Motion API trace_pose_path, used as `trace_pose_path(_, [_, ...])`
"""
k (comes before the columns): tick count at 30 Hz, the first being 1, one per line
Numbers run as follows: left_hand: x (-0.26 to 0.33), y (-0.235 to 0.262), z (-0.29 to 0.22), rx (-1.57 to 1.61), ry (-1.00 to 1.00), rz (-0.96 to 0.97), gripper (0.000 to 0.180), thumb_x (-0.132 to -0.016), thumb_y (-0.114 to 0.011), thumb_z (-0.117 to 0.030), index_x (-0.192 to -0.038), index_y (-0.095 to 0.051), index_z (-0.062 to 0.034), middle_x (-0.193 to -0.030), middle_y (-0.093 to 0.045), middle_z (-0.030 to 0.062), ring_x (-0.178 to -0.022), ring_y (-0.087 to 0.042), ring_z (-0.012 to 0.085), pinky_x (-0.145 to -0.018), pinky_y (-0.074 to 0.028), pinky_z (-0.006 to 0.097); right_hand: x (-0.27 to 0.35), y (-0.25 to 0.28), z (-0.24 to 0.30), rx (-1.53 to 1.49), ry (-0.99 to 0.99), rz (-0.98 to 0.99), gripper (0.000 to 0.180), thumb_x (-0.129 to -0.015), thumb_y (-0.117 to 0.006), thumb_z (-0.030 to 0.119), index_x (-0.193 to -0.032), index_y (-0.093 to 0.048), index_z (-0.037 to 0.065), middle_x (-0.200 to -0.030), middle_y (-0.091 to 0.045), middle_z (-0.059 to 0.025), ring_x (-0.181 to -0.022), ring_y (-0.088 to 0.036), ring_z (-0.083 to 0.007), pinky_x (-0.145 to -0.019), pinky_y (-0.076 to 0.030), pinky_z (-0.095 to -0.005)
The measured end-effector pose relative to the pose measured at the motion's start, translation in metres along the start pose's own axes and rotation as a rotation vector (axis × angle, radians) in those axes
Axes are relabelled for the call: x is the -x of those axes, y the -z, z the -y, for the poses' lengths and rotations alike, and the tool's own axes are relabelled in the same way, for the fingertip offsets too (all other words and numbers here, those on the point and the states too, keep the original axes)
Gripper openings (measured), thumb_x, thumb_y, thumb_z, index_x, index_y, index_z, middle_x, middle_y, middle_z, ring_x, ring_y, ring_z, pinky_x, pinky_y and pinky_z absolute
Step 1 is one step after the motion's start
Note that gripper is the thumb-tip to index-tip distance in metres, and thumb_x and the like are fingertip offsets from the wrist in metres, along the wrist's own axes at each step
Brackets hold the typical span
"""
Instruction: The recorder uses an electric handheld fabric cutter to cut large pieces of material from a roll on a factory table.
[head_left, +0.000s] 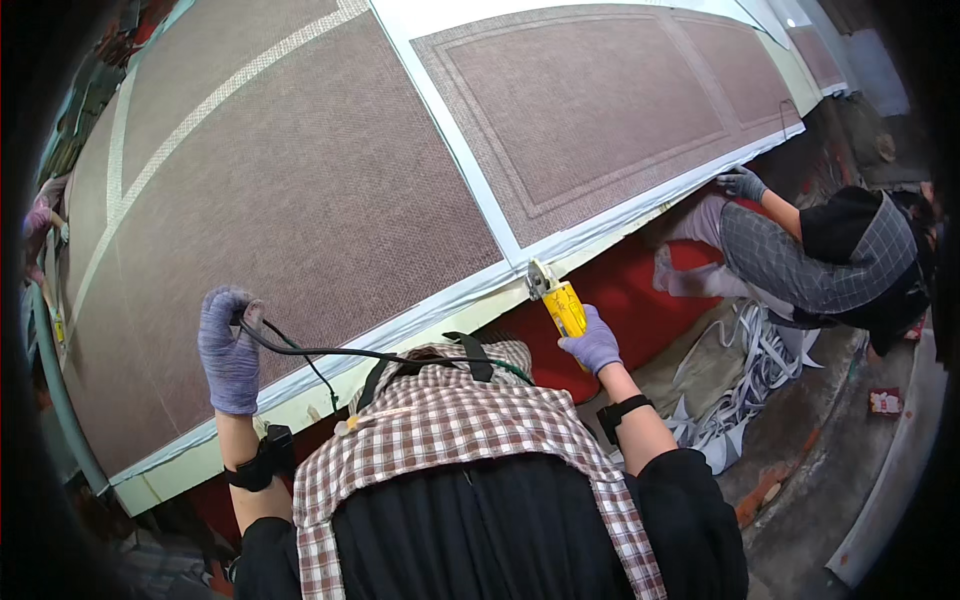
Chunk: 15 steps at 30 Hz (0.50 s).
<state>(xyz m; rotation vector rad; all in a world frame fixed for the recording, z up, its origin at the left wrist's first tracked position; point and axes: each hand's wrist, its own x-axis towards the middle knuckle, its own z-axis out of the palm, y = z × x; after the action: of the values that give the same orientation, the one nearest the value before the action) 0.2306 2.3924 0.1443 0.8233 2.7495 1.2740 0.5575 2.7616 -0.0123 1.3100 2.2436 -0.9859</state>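
Observation:
My left hand [228,348], in a purple-grey knit glove, is closed around a black power cord [330,352] above the near-left carpet. The cord runs across my checked apron toward the right. In a matching glove, my right hand [594,343] grips a yellow hand-held electric cutter [563,308] by its body. Its metal head [541,278] is at the table's front edge, where the pale strip between two carpets meets the border; whether the blade touches cannot be made out. The large brown woven carpet [330,190] lies left of that strip, and a bordered brown carpet [610,110] lies right.
A co-worker [850,250] crouches at the right, one gloved hand [742,183] on the table edge. Tangled pale offcut strips [745,370] lie on the floor near my right arm. Another person's arm [50,215] shows at the far left. Red cloth [625,300] shows below the edge.

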Motion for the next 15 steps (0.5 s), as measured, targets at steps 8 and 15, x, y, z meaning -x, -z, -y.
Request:
trace_pose_path(8, [0.019,0.008,-0.003,-0.016,0.07,-0.031,0.014,-0.079,-0.063,0.002,-0.087,-0.052,-0.0027,-0.089,-0.05,0.0039,-0.081,-0.049,0.0129,-0.074,-0.042,0.024,-0.033,0.002,0.024,-0.033,0.06,0.007,0.061,-0.061,-0.076,0.022,-0.112,-0.044,0.008,-0.097,-0.062,-0.0173,-0.092,-0.06,-0.0344,-0.078,-0.047,-0.0406])
trace_pose_path(15, [0.023,0.014,0.002,-0.008,0.094,-0.082,0.011,-0.082,-0.059,0.003,-0.088,-0.052,-0.0029,-0.088,-0.048,0.0023,-0.081,-0.048,0.0111,-0.075,-0.041,0.023,-0.065,-0.013,0.03,-0.161,0.112,-0.037,0.062,-0.061,-0.076,0.021,-0.112,-0.045,0.006,-0.097,-0.062,-0.0176,-0.092,-0.06,-0.0335,-0.078,-0.048,-0.0387])
